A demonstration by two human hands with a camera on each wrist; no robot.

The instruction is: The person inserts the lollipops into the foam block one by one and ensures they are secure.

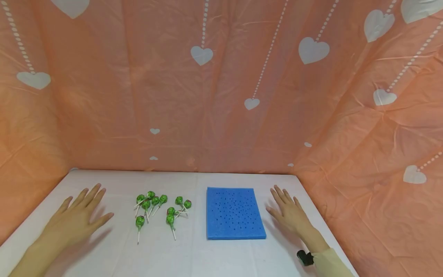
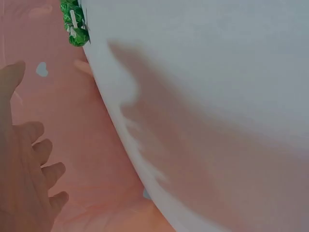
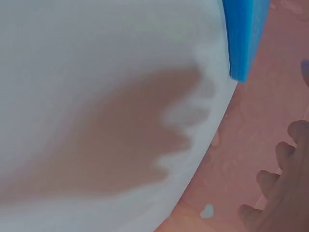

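Several lollipops in green wrappers [image 1: 140,222] lie loosely on the white table, left of the middle in the head view. To their right lies a flat blue foam block [image 1: 235,215] dotted with small dark holes. My left hand [image 1: 74,219], fingers spread and straight, hovers over the table left of the lollipops and holds nothing. On the other side, my right hand [image 1: 288,211] hovers right of the foam block with its fingers extended, also holding nothing. The left wrist view catches some lollipops [image 2: 75,24] at its top; the right wrist view catches the foam block's edge [image 3: 244,38].
A white cloth covers the table [image 1: 155,257]. Orange sheeting with white hearts [image 1: 173,96] stands behind it and along both sides. A black band-like object [image 1: 305,257] sits at my right wrist, by a pale sleeve [image 1: 330,263].
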